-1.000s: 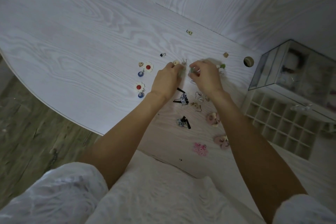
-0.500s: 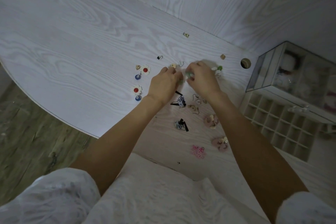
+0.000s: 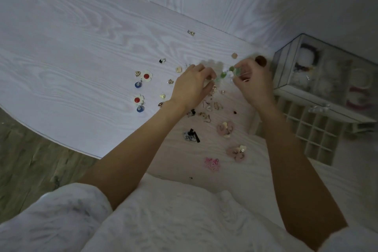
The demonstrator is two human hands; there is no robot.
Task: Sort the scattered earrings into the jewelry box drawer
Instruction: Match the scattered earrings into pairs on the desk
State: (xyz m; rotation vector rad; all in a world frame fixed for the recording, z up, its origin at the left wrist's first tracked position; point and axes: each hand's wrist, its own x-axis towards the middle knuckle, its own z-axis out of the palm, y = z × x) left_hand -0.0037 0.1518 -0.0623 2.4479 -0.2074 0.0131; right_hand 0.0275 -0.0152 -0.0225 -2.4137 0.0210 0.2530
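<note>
White wood-grain table [image 3: 81,47] is carrying white flower earrings [image 3: 146,76] showing red centres and blue drops, pink earrings [image 3: 212,163], and green beads [image 3: 223,74].

Matt white wood-grain table [image 3: 81,57]; clear glass jewelry box [image 3: 319,71]; textured white cloth sleeves [image 3: 67,217].

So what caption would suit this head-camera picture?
Both hands, left and right, pinch green-and-white earrings above scattered earrings on a white table, beside the open drawer.
</note>
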